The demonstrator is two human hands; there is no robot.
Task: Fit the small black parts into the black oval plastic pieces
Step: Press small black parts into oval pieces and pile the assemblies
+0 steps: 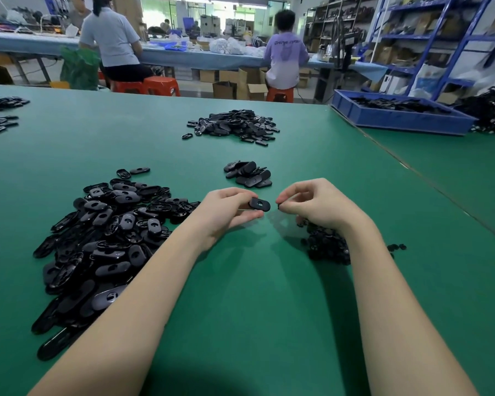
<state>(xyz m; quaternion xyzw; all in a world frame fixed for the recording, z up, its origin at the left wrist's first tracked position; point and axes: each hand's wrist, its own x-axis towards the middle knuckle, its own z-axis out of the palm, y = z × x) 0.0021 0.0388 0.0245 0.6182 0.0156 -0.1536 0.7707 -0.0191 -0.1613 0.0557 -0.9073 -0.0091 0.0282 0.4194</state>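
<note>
My left hand (229,208) pinches a black oval plastic piece (260,203) above the green table, its round opening facing up. Just to its right, my right hand (315,202) pinches a small black part (279,206) between thumb and forefinger, a short gap from the oval piece's end. A big pile of loose oval pieces (103,238) lies to the left of my left arm. Under my right wrist sits a heap of small black parts (326,245), partly hidden by the hand.
A small stack of oval pieces (247,174) lies just beyond my hands, a larger heap (235,125) farther back. More pieces sit at the far left (0,112). A blue bin (400,115) stands back right. Two people sit at another bench behind.
</note>
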